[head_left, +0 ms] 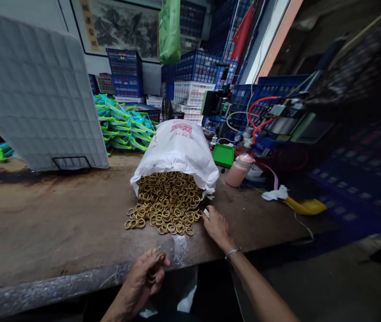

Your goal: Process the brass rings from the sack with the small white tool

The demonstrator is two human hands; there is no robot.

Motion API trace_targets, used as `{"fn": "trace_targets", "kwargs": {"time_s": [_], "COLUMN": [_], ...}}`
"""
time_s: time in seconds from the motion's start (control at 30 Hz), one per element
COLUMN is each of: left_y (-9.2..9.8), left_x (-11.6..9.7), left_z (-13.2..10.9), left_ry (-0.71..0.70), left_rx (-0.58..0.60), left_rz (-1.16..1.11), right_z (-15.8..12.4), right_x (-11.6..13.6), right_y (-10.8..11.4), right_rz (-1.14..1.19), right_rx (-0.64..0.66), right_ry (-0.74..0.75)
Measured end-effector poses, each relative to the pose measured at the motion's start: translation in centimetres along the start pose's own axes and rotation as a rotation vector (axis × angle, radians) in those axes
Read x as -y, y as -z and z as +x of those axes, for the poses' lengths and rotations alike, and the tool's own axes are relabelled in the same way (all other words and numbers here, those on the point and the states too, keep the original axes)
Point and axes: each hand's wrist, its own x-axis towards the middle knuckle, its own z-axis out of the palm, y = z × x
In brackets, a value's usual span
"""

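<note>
A white woven sack (180,147) lies on its side with its mouth facing me, and a heap of brass-coloured rings (168,201) spills from it onto the table. My left hand (145,275) is at the table's front edge, fingers curled around a few of the brass rings. At the right side of the heap, my right hand (216,226) reaches forward with its fingers drawn together. A small white piece (206,213) shows at its fingertips; whether it is held or wrapped on a finger, I cannot tell. A bracelet circles the right wrist.
Left of the sack stands a grey quilted panel (43,98), with green and blue items (123,125) piled behind it. To the right are a pink bottle (239,170), a green tray (223,155), a yellow piece (306,206) and machinery with red hoses. Blue crates (126,74) stack behind.
</note>
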Motion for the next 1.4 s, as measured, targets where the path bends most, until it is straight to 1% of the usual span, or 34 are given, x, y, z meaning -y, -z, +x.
{"fn": "trace_targets", "kwargs": {"time_s": [0.07, 0.13, 0.2, 0.37, 0.6, 0.73, 0.8, 0.9, 0.97, 1.03, 1.13, 1.23, 1.33, 1.4], "left_y": [0.1, 0.3, 0.5, 1.1, 0.5, 0.4, 0.5, 0.7, 0.8, 0.7, 0.5, 0.3, 0.3, 0.4], "left_x": [0.2, 0.5, 0.8, 2.0, 3.0, 3.4, 3.5, 3.7, 3.8, 3.8, 3.9, 4.0, 4.2, 4.3], "left_z": [0.0, 0.1, 0.1, 0.2, 0.4, 0.6, 0.6, 0.7, 0.8, 0.8, 0.9, 0.9, 0.9, 1.0], "left_ry": [0.002, 0.016, 0.034, 0.115, 0.133, 0.147, 0.158, 0.168, 0.176, 0.184, 0.187, 0.17, 0.155, 0.179], "left_rx": [-0.031, -0.056, -0.077, -0.191, -0.249, -0.273, -0.286, -0.285, -0.282, -0.286, -0.284, -0.275, -0.283, -0.311], "left_rz": [-0.084, -0.172, -0.244, -0.415, -0.435, -0.425, -0.428, -0.442, -0.444, -0.432, -0.41, -0.408, -0.405, -0.397], "right_z": [0.2, -0.1, -0.7, -2.3, -2.8, -3.1, -3.3, -2.9, -2.2, -1.2, 0.5, 2.3, 3.7, 4.2], "right_x": [0.2, 0.8, 1.5, 3.3, 6.4, 7.4, 7.0, 4.7, 2.3, -0.1, -2.6, -3.1, -2.6, -2.2], "right_y": [-0.3, -0.7, -1.2, -2.1, -2.9, -2.6, -2.3, -1.7, -1.2, -0.6, -0.1, -0.1, -0.5, -0.6], "right_rz": [-0.031, -0.039, -0.035, -0.012, 0.005, 0.057, 0.085, 0.087, 0.048, -0.02, -0.128, -0.191, -0.196, -0.188], "right_rx": [0.046, 0.071, 0.07, 0.043, 0.066, 0.063, 0.042, 0.017, 0.004, -0.007, -0.008, 0.039, 0.077, 0.089], "right_ry": [-0.001, 0.029, 0.066, 0.127, 0.168, 0.295, 0.37, 0.413, 0.399, 0.338, 0.299, 0.314, 0.34, 0.351]}}
